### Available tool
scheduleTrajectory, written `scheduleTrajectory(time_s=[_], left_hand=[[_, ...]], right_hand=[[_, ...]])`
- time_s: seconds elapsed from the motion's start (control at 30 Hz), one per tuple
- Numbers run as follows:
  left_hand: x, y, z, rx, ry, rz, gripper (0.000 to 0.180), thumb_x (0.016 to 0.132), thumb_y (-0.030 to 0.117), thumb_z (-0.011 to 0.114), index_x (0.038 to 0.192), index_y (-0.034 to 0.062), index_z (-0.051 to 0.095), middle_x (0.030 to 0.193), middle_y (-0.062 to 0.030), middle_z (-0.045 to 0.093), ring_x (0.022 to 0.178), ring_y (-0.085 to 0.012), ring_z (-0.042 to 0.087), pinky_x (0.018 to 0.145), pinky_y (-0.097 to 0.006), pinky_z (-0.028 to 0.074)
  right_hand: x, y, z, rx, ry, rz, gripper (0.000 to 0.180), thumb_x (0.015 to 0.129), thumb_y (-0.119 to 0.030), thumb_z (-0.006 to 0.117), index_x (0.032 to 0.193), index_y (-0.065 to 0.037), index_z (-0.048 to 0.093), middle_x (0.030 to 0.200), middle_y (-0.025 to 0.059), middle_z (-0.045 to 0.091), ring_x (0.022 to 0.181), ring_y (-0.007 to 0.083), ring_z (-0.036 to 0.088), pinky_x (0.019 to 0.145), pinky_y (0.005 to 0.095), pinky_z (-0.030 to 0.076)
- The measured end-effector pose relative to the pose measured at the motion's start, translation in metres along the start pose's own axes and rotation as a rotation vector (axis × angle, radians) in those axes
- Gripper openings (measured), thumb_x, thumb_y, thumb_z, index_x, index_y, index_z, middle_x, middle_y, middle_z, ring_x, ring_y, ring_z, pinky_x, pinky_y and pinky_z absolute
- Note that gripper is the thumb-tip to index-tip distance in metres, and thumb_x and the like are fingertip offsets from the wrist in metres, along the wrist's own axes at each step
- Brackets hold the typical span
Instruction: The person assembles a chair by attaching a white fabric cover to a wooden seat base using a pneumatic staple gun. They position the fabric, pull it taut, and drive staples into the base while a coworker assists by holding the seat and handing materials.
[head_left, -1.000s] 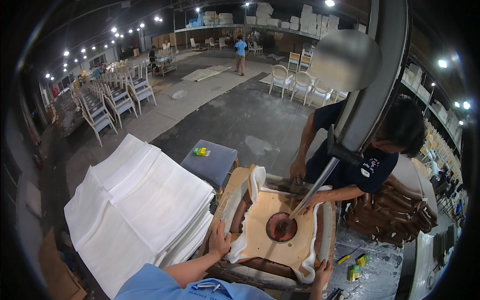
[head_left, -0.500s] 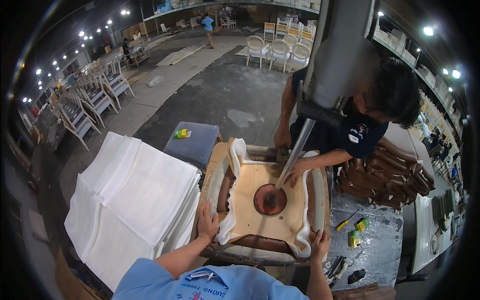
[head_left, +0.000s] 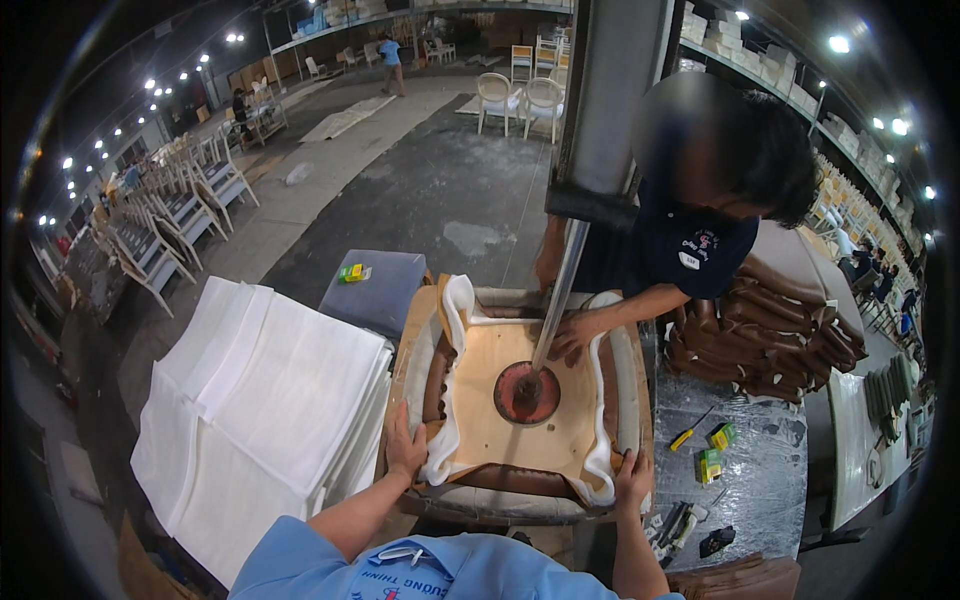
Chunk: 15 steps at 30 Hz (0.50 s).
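Between my hands lies an upside-down chair seat: a pale wooden board [head_left: 470, 400] ringed by white padding [head_left: 443, 440] and a brown leather-like cover [head_left: 520, 480]. It sits inside a grey padded rim [head_left: 500, 503]. A metal press rod [head_left: 560, 300] bears on a round red and black disc [head_left: 527, 393] on the board. My left hand [head_left: 406, 447] rests at the rim's near left, fingers stretched out and thumb toward the padding. At the near right corner, my right hand [head_left: 633, 480] has its fingers bent over the cover's edge, partly hidden.
Across from me a co-worker's hand [head_left: 570, 335] reaches onto the board. White sheets [head_left: 260, 400] are stacked at left. Brown covers [head_left: 765, 335] lie piled at right, above a yellow screwdriver [head_left: 690, 428] and small boxes [head_left: 710, 465]. The press column [head_left: 612, 110] stands ahead.
The view has shifted, so the seat and press appear farther left. My hands stay at the seat's near corners; the right fingers now look more bent. The press rod stays on the disc.
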<state>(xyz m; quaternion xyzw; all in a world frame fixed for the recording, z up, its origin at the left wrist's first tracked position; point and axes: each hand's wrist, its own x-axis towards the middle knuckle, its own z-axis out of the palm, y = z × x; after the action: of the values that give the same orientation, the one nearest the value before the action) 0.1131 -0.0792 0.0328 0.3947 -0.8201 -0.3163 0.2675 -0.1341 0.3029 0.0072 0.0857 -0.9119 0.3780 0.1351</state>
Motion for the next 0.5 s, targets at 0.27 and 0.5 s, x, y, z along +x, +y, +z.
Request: scheduleTrajectory(time_s=[0.27, 0.5], left_hand=[[0.000, -0.001, 0.002, 0.009, 0.028, 0.020, 0.072, 0.099, 0.021, 0.066, 0.163, -0.0003, 0.041, 0.159, -0.0297, 0.047, 0.148, -0.0475, 0.044, 0.124, -0.050, 0.037], [0.004, 0.004, 0.002, 0.015, 0.028, 0.044, 0.071, 0.098, 0.020, 0.066, 0.162, -0.0011, 0.042, 0.160, -0.0290, 0.047, 0.149, -0.0466, 0.044, 0.126, -0.050, 0.035]], right_hand=[[0.003, -0.006, -0.008, 0.050, -0.111, 0.075, 0.042, 0.109, -0.030, 0.062, 0.133, 0.004, 0.068, 0.119, 0.0304, 0.068, 0.108, 0.0510, 0.068, 0.094, 0.0528, 0.054], [0.004, -0.009, -0.006, 0.010, -0.016, 0.054, 0.041, 0.109, -0.031, 0.064, 0.127, 0.005, 0.072, 0.117, 0.0296, 0.070, 0.107, 0.0459, 0.071, 0.093, 0.0483, 0.056]])
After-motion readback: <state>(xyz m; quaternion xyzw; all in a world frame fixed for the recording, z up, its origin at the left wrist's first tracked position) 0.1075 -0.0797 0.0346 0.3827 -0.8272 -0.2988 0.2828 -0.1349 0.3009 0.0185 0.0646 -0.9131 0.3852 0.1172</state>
